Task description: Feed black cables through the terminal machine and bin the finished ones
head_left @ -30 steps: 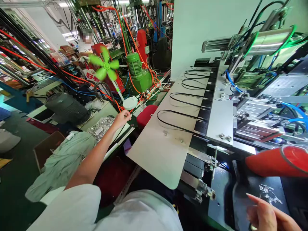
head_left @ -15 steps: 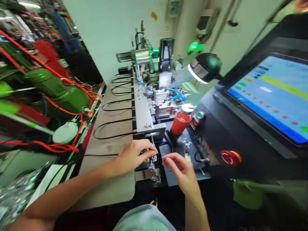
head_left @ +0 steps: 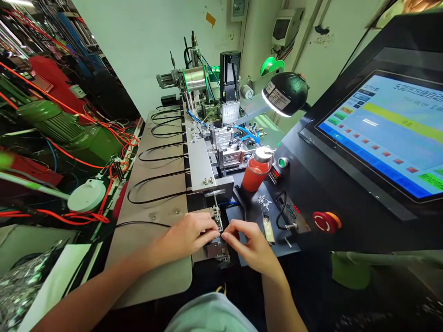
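My left hand reaches in over the edge of the beige plate, thumb and fingertips pinched together at the metal fixture on the near end of the machine. Whatever those fingertips hold is hidden or too small to name. Facing it from the other side, my right hand pinches thumb and index finger just right of the fixture; anything between them cannot be made out. The two sets of fingertips nearly meet. A black cable runs across the plate towards my left hand and disappears beneath it.
Several looped black cables lie on the beige plate. Right of the machine rail stand a bottle with red contents, small metal parts, a lamp, a red emergency button and a touchscreen.
My right hand has moved left and slightly down, up to the fixture. My left hand has lowered a little, and the gap between the fingertips has narrowed. The view has shifted slightly.
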The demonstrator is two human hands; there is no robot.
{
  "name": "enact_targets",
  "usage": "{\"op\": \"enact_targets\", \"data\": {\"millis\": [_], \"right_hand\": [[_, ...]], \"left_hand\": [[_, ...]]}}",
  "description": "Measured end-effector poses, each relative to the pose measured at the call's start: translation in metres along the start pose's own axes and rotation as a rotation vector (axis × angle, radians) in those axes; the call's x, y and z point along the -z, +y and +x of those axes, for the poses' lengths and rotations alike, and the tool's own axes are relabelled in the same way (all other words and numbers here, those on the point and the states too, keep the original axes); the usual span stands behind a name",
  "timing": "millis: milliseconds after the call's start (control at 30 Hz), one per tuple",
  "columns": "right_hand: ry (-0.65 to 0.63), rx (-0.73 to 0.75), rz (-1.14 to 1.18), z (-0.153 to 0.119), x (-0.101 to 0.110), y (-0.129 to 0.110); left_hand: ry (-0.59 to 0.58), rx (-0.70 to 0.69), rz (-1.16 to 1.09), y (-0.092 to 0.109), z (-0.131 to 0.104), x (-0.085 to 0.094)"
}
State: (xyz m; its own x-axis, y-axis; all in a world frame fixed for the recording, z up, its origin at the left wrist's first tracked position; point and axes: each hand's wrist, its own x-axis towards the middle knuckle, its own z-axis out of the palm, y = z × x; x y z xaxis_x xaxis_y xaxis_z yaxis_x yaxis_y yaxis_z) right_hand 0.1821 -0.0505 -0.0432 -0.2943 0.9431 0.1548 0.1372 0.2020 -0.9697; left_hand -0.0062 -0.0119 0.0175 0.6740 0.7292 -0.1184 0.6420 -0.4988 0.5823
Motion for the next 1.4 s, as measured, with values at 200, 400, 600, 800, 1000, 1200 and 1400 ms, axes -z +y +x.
{"op": "enact_targets", "data": {"millis": [200,400,600,800,1000,1200,1400], "right_hand": [[0.462,0.173,-0.056,0.011,-0.025,0.002],[0.746,0.395,-0.296,0.013,-0.046,0.004],[0.547,0.117,-0.172,0.006,-0.031,0.006],[0.598,-0.012,-0.145,0.0,-0.017,0.014],[0.57,-0.027,-0.12,0.0,-0.019,0.023],[0.42,-0.035,-0.076,0.012,-0.022,0.029],[0.276,-0.006,-0.068,0.037,-0.03,0.035]], "left_hand": [[0.219,0.158,-0.285,0.01,0.008,-0.005],[0.295,0.125,-0.401,0.015,0.009,-0.013],[0.3,0.18,-0.124,0.0,0.01,-0.009],[0.207,0.337,0.022,-0.012,0.015,-0.01],[0.189,0.393,0.02,-0.009,0.019,-0.01],[0.181,0.419,0.067,-0.007,0.023,-0.01],[0.176,0.392,0.08,-0.007,0.026,-0.01]]}}
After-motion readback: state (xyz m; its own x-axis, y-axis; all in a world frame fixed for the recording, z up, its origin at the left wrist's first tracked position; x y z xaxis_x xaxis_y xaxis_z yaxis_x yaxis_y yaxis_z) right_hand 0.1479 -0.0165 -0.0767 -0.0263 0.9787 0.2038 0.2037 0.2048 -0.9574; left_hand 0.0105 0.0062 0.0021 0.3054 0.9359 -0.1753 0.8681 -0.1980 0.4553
